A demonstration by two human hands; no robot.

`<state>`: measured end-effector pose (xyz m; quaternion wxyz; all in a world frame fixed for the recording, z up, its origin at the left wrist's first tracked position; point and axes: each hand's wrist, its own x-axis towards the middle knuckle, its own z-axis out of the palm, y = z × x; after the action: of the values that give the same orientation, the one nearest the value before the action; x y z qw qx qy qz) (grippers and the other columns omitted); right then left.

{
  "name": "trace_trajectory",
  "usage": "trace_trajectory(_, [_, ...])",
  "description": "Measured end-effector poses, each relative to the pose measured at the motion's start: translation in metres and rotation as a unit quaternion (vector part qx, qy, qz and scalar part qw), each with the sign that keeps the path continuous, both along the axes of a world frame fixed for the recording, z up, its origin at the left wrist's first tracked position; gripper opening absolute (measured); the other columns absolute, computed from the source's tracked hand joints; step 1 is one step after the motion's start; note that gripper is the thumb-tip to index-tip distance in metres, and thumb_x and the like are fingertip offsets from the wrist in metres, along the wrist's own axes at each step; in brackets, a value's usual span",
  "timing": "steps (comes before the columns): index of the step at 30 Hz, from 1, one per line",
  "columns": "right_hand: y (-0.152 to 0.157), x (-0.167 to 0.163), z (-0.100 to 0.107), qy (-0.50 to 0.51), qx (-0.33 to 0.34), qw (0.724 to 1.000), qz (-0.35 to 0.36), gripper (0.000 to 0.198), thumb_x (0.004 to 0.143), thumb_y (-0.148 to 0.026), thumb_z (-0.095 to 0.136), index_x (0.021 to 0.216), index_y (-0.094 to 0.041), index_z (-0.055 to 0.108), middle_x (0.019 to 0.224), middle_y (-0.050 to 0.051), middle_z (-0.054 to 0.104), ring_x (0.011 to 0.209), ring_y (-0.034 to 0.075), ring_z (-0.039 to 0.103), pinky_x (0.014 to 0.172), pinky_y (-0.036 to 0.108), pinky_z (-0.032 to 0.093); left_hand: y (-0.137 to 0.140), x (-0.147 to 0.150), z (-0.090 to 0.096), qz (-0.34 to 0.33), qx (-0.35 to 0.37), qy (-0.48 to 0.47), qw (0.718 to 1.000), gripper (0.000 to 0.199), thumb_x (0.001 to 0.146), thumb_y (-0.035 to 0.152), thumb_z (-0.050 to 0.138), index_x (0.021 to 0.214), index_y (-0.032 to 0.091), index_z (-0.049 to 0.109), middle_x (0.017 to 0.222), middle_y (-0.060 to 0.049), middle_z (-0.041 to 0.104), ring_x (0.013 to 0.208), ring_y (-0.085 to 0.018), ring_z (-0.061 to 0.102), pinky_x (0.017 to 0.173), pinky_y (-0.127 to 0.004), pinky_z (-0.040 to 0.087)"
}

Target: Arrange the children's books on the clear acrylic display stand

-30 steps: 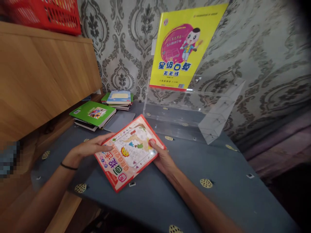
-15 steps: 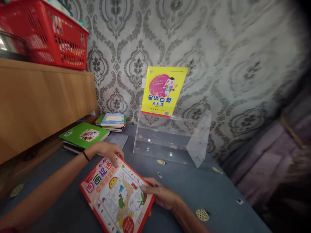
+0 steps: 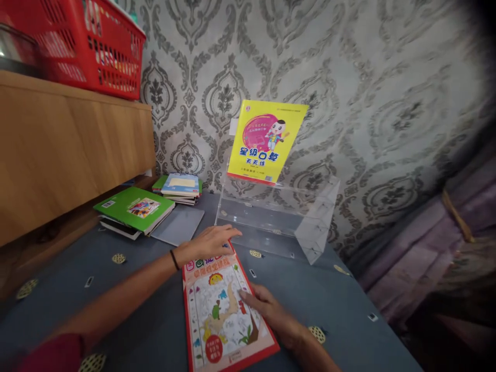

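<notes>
A red-bordered picture book (image 3: 228, 315) with a cartoon cover is held above the table, its cover facing me. My right hand (image 3: 271, 312) grips its right edge, thumb on the cover and fingers behind. Across the book's top edge lies my left hand (image 3: 211, 243), fingers stretched out towards the right; it hides part of the title. Just beyond the hands stands a clear acrylic book rack (image 3: 318, 227) with stepped tiers. A yellow workbook (image 3: 267, 139) leans upright in its back tier.
Left of the rack lie a green book (image 3: 135, 209), a grey-covered book (image 3: 178, 225) and a small stack of books (image 3: 180, 186). A wooden cabinet (image 3: 77, 155) overhangs the left side, carrying a red basket (image 3: 116, 57). Purple curtain fabric (image 3: 422, 248) hangs at the right.
The picture book has shifted right and turned more upright in my view. My left hand has slid right along its top edge, fingers straightening. My right hand keeps its grip.
</notes>
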<state>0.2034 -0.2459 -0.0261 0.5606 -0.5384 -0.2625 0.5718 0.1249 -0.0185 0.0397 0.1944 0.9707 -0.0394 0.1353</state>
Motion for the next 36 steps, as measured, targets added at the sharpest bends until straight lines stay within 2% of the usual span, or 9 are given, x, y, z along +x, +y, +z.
trace_trajectory(6, [-0.006,-0.025,0.000,-0.074,0.031,0.995,-0.063,0.063,0.073,-0.067,0.075,0.106,-0.014,0.071,0.086,0.011,0.077,0.077,0.029,0.075,0.073,0.043,0.059,0.012,-0.029,-0.015,0.052,-0.076,-0.086,0.992,0.030,0.097,0.020,0.047,0.124,0.017,0.059,0.123,-0.010,0.064,0.114,-0.021,0.061,0.101,-0.035,0.047])
trace_trajectory(10, [-0.016,-0.017,0.001,-0.204,-0.004,0.979,-0.007,0.051,0.079,-0.066,0.069,0.092,-0.017,0.075,0.076,0.008,0.076,0.064,0.024,0.070,0.058,0.036,0.054,0.028,-0.067,-0.034,0.105,-0.090,-0.034,0.990,0.026,0.099,0.028,0.044,0.110,0.018,0.066,0.109,-0.008,0.070,0.102,-0.021,0.064,0.093,-0.034,0.050])
trace_trajectory(12, [-0.017,-0.005,0.006,-0.343,-0.051,0.938,0.003,0.040,0.081,-0.060,0.069,0.073,-0.020,0.073,0.065,0.006,0.072,0.054,0.020,0.062,0.049,0.030,0.044,0.030,-0.081,-0.045,0.104,-0.087,-0.014,0.991,0.027,0.100,0.031,0.045,0.111,0.018,0.067,0.109,-0.008,0.070,0.102,-0.021,0.064,0.093,-0.035,0.050])
trace_trajectory(15, [-0.010,0.004,0.014,-0.556,-0.092,0.823,-0.079,0.038,0.084,-0.048,0.067,0.056,-0.023,0.064,0.051,0.004,0.062,0.047,0.016,0.053,0.049,0.029,0.035,0.028,-0.091,-0.058,0.094,-0.067,-0.010,0.993,0.028,0.099,0.031,0.047,0.112,0.018,0.068,0.113,-0.009,0.070,0.106,-0.021,0.063,0.097,-0.038,0.048])
trace_trajectory(17, [0.003,-0.002,0.019,-0.614,-0.064,0.779,-0.109,0.029,0.089,-0.041,0.060,0.068,-0.024,0.069,0.058,0.005,0.066,0.053,0.018,0.057,0.054,0.031,0.040,0.024,-0.092,-0.062,0.091,-0.045,-0.019,0.995,0.027,0.099,0.031,0.048,0.112,0.019,0.069,0.116,-0.010,0.070,0.107,-0.022,0.062,0.099,-0.041,0.048])
trace_trajectory(20, [0.032,-0.024,0.018,-0.618,0.070,0.780,-0.062,0.027,0.096,-0.033,0.050,0.105,-0.023,0.073,0.098,0.012,0.076,0.088,0.028,0.069,0.076,0.043,0.053,0.020,-0.092,-0.065,0.090,-0.015,-0.025,0.996,0.027,0.100,0.031,0.048,0.112,0.018,0.069,0.116,-0.010,0.069,0.107,-0.023,0.062,0.099,-0.043,0.048])
trace_trajectory(23, [0.063,-0.045,0.007,-0.591,0.171,0.788,0.017,0.044,0.097,-0.031,0.049,0.139,-0.021,0.057,0.142,0.014,0.059,0.132,0.031,0.052,0.109,0.053,0.043,0.019,-0.093,-0.067,0.097,-0.006,-0.027,0.995,0.026,0.100,0.026,0.047,0.115,0.019,0.067,0.118,-0.010,0.069,0.108,-0.022,0.063,0.099,-0.041,0.050])
trace_trajectory(31, [0.083,-0.029,-0.027,-0.577,0.158,0.801,0.032,0.062,0.096,-0.043,0.057,0.149,-0.015,0.046,0.157,0.018,0.042,0.147,0.036,0.034,0.122,0.059,0.023,0.021,-0.094,-0.071,0.105,0.030,-0.018,0.994,0.026,0.100,0.025,0.047,0.117,0.018,0.066,0.121,-0.011,0.070,0.111,-0.023,0.065,0.100,-0.041,0.051])
trace_trajectory(36, [0.060,0.000,-0.023,-0.703,0.039,0.710,0.034,0.061,0.102,-0.043,0.045,0.148,-0.004,0.045,0.155,0.024,0.042,0.148,0.033,0.034,0.122,0.050,0.029,0.024,-0.092,-0.073,0.094,0.065,-0.040,0.993,0.025,0.101,0.025,0.047,0.115,0.017,0.066,0.121,-0.011,0.071,0.108,-0.024,0.067,0.094,-0.041,0.053])
